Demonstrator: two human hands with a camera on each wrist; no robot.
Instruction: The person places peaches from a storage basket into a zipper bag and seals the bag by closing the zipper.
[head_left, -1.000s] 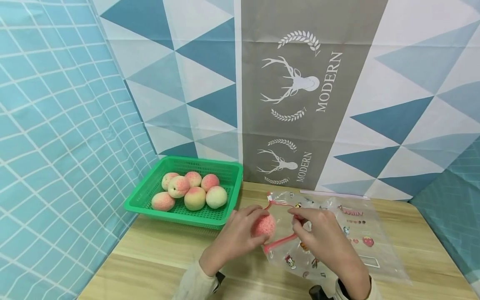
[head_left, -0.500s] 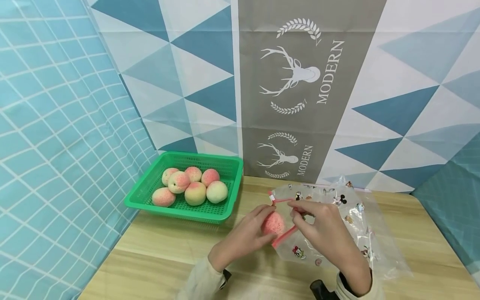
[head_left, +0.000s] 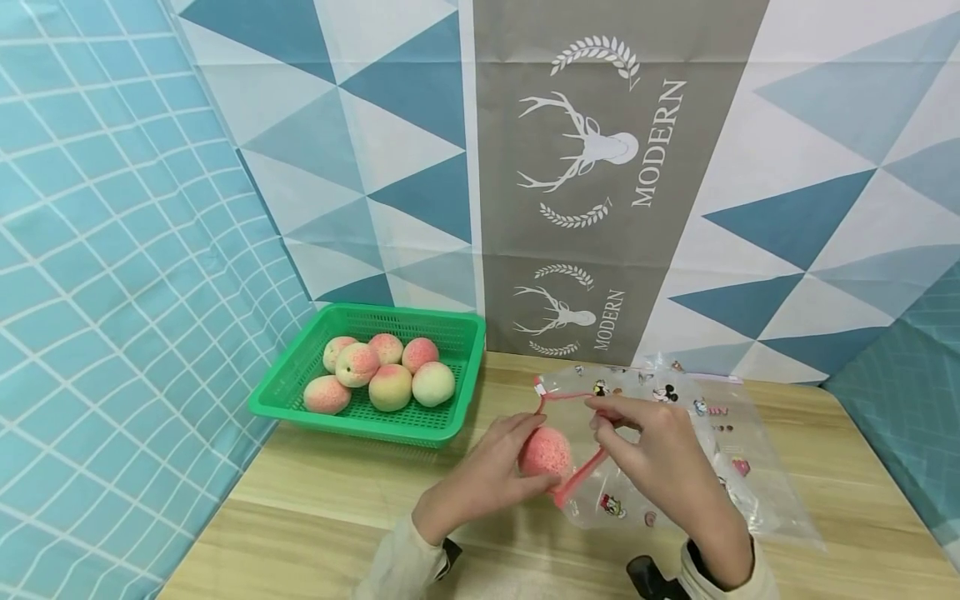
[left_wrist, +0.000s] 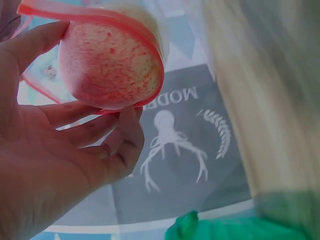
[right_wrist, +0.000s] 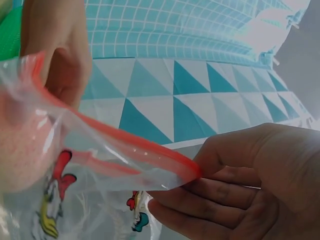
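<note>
My left hand (head_left: 491, 477) holds a pink, speckled peach (head_left: 546, 457) at the mouth of a clear zip bag (head_left: 611, 506) printed with cartoon figures. In the left wrist view, the bag's red zip edge (left_wrist: 127, 24) loops around the peach (left_wrist: 107, 65), with thumb and fingers on either side. My right hand (head_left: 663, 454) pinches the zip edge at the opposite end of the mouth. The right wrist view shows that red edge (right_wrist: 145, 145) stretched between thumb and fingers, and the peach (right_wrist: 22, 145) behind the clear plastic.
To the left stands a green perforated basket (head_left: 341, 427) with several peaches (head_left: 390, 387) in it. More clear plastic with a pale purple strip (head_left: 716, 377) lies under and behind the bag on the wooden table (head_left: 300, 517). Patterned cloth (head_left: 405, 125) rises behind.
The left hand has moved the peach to the right, further into the bag's mouth. The right hand still pinches the zip edge and has shifted slightly right. The head view has tilted down slightly.
</note>
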